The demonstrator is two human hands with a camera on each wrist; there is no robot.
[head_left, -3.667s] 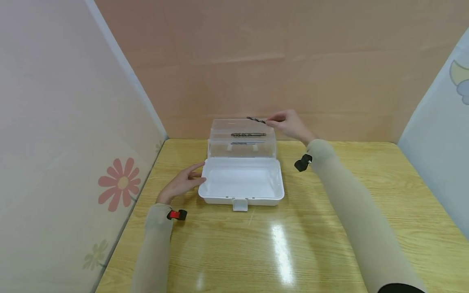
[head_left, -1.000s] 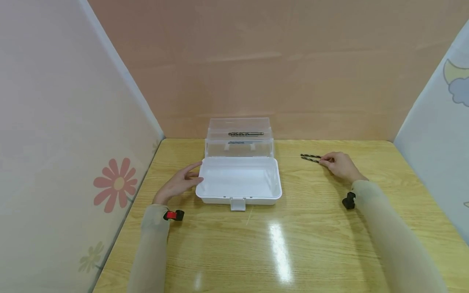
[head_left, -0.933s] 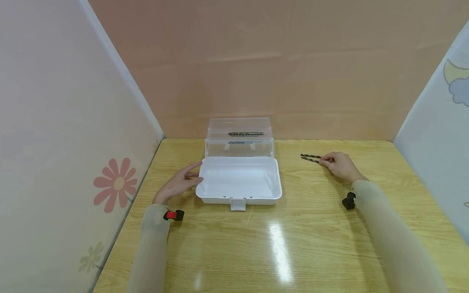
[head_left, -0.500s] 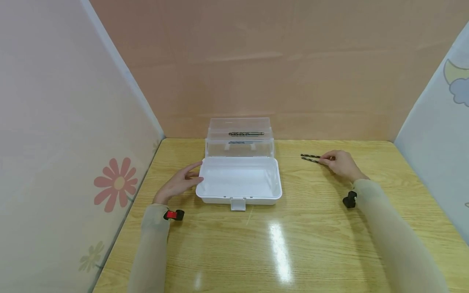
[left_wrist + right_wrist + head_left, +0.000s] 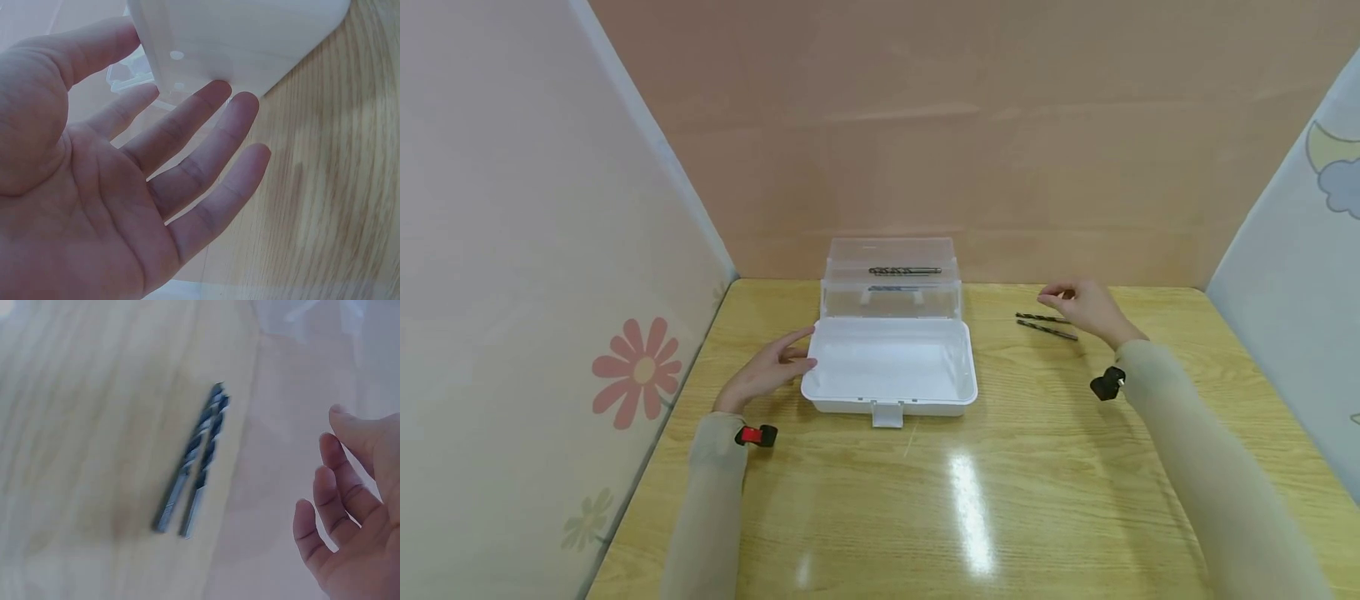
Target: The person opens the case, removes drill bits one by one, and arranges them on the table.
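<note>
Table [image 5: 1000, 500] of pale glossy wood, nearest. Left hand [image 5: 767, 371]: fingers straight, resting against the left wall of the white box [image 5: 891, 371], whose clear lid [image 5: 891, 279] stands raised and carries one drill bit [image 5: 905, 271]. Right hand [image 5: 1086, 308]: released, empty, hovering just over two drill bits [image 5: 1045, 325] lying side by side on the wood, right of the box. Step judged: unloading bits onto the table; next reach must clear the lid's edge. Beyond: peach rear wall, panels with flower and cloud prints.
</note>
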